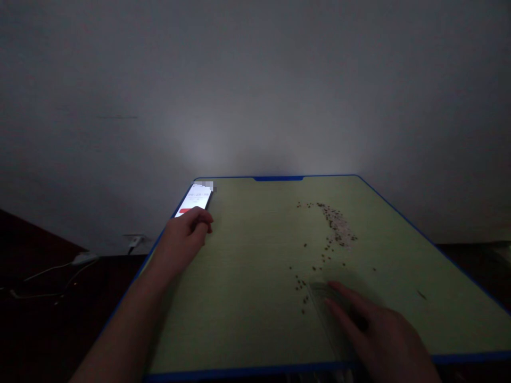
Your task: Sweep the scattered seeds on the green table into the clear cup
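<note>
My right hand (383,327) is at the front right of the table, thumb and fingers closed on a clear, flat plastic piece (322,306). Its exact kind is hard to make out in the dim light. Small dark beans or seeds (300,283) lie scattered just left of the plastic piece. Farther back is a denser patch of dark and pale grains (338,226). My left hand (187,234) rests at the table's left side with its fingers curled in, and nothing shows in it. Just beyond it lies a phone (196,198) with a lit white screen, its lower end partly covered by the hand.
The pale table (247,298) has a blue rim and stands near a grey wall (255,96). A thin dark sliver (421,294) lies at the right. Off the table's left side are a wall socket with a plug (137,241), a power strip (84,258) and cables.
</note>
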A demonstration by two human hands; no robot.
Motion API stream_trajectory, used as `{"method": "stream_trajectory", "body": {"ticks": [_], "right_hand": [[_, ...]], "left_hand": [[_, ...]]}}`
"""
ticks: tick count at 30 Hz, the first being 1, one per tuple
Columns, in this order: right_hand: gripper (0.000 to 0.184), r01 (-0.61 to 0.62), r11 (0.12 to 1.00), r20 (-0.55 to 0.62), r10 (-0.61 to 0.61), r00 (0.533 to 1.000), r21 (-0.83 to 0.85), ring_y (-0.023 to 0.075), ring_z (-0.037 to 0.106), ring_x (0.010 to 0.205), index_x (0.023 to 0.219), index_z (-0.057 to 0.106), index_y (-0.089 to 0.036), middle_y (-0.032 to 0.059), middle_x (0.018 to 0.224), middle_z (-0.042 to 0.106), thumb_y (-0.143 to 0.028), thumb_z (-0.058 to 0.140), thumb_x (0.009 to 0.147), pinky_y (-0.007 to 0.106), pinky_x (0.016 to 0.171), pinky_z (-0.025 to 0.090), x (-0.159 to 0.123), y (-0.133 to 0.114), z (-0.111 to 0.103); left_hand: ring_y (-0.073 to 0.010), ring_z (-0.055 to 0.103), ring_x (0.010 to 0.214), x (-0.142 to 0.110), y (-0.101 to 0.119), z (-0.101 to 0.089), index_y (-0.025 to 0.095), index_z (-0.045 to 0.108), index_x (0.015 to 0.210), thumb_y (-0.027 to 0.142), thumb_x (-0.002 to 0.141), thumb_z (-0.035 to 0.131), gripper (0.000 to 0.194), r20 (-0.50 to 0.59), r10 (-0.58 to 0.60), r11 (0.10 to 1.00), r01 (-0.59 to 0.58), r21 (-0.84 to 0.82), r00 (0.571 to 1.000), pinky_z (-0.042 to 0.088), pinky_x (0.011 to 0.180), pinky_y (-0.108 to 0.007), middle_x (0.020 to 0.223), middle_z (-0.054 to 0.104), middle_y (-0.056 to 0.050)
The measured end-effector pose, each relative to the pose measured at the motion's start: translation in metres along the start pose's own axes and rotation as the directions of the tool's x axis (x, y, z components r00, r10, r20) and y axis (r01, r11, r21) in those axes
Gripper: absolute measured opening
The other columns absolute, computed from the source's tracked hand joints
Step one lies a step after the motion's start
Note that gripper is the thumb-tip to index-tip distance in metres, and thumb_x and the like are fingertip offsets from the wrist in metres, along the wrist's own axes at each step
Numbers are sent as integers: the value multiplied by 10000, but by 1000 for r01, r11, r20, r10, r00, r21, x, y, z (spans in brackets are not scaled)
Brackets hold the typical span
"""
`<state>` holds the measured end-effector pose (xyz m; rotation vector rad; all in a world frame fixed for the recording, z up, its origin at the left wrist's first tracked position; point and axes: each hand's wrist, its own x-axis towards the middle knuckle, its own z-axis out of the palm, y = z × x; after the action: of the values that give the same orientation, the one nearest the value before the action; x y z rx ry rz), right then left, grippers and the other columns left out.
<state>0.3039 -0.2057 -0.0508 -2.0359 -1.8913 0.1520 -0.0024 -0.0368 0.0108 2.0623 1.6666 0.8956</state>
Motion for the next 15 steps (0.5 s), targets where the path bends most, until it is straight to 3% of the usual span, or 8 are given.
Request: {"method": "stream_trajectory", "body": {"ticks": [5,15], "right_hand": [[436,-30,999,-14,30,999,-35,256,688,514,1104,700,-256,67,671,741,-494,409,883,395,484,574,5,-3,2],[387,-68,993,-28,66,997,-95,269,694,570,1093,699,-278,40,669,738,-469,451,866,398,520,555,24,-23,2]], "left_hand": [[-120,518,522,0,0,-1,207,543,791,226,731,409,148,10,0,1000,0,18,1000,384,510,-255,685,604,19],[-150,566,590,1,-2,-2,202,553,803,228,716,402,176,21,0,1000,-1,32,1000,408,559,-277,709,626,-2]]}}
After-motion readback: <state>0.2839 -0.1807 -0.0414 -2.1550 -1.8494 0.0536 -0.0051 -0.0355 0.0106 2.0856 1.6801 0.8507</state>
